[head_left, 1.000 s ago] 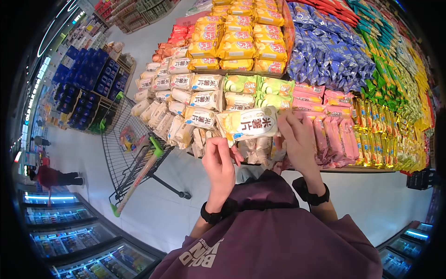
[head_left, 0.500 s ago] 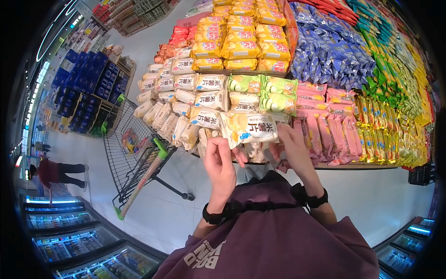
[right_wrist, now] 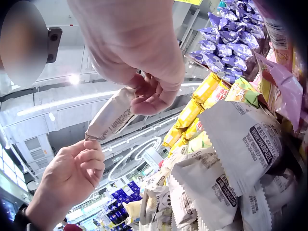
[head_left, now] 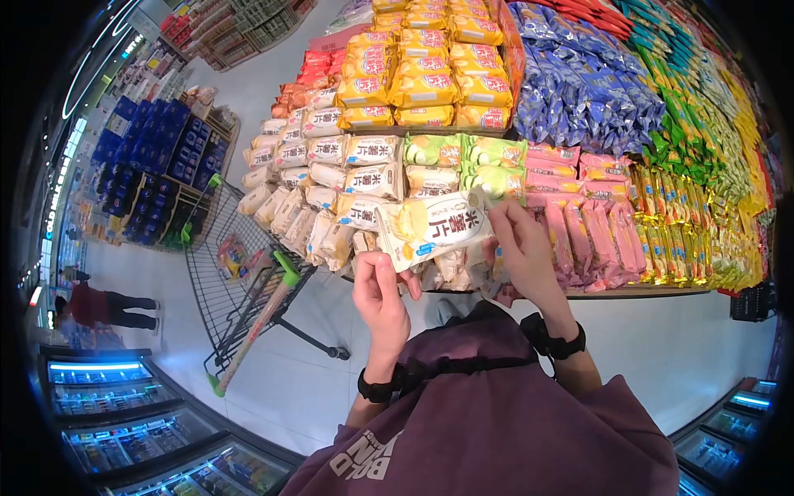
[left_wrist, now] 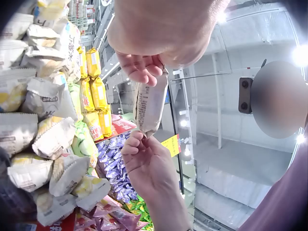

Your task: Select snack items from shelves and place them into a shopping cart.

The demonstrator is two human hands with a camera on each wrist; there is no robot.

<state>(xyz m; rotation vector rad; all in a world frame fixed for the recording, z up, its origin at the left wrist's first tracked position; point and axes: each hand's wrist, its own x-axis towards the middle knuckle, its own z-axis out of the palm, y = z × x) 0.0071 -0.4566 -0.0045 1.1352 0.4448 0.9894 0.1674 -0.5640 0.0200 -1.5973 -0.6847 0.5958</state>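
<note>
A cream-coloured snack packet [head_left: 438, 225] with dark printed characters is held up in front of the chest, its front turned to the head camera. My left hand [head_left: 380, 302] pinches its left end between thumb and fingers. At the other end, the right hand [head_left: 525, 252] pinches the upper right corner. The left end sits lower, so the packet tilts. In the left wrist view the back of the packet [left_wrist: 150, 107] shows small print, with a hand at each end. Seen from the right wrist, the packet [right_wrist: 111, 114] spans both hands above the display.
Matching cream packets [head_left: 368, 179] fill the display behind, beside green packets [head_left: 494, 153], pink packets [head_left: 591, 240], yellow packets [head_left: 426, 74] and blue bags [head_left: 579, 91]. A shopping cart [head_left: 240, 264] stands at left. Freezers [head_left: 124, 422] line the lower left, and another person [head_left: 103, 307] is far left.
The packet has tipped, its left end going down and its right end up, after lying nearly level half a second ago. Both hands keep their pinch; the left hand has shifted slightly left and down.
</note>
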